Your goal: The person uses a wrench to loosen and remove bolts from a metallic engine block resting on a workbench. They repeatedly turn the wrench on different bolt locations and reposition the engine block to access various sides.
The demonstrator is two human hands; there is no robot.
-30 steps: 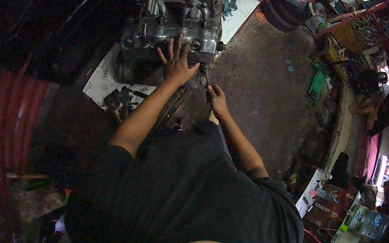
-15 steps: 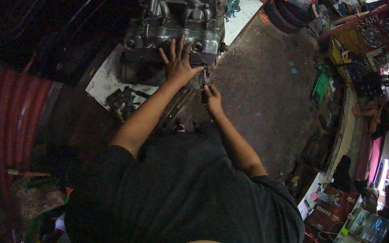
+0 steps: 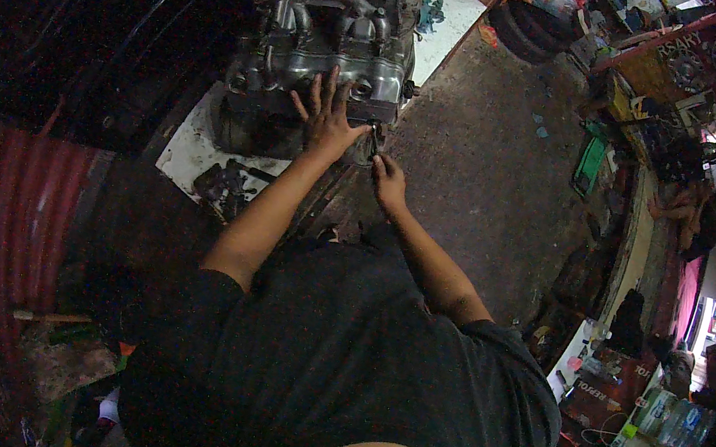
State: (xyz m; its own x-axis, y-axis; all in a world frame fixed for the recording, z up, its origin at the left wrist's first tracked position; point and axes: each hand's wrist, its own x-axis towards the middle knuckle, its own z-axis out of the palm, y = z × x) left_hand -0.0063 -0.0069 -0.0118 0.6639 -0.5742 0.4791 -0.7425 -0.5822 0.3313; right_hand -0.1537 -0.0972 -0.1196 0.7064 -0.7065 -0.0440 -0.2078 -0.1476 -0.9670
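A greasy metal engine assembly [image 3: 341,20] rests on a white board [image 3: 449,31] in the upper middle. My left hand [image 3: 327,128] lies on its near face with fingers spread apart, the thumb beside the head of a slim metal wrench [image 3: 375,139]. My right hand [image 3: 390,180] is closed round the wrench's handle, just below the engine's lower right corner. What the wrench head fits on is too small to make out. Dark metal parts [image 3: 221,191] lie on the board left of my forearm.
Tires [image 3: 532,28] lie at upper right. A green metal object [image 3: 588,164] is on the concrete floor. What looks like a person's bare limbs [image 3: 680,209] shows at far right, near cluttered shelves and plastic bottles [image 3: 682,425]. A red corrugated sheet [image 3: 3,210] stands at left.
My right hand and the wrench handle have swung slightly left, so the wrench points more nearly straight at my body. My left hand stays spread on the engine.
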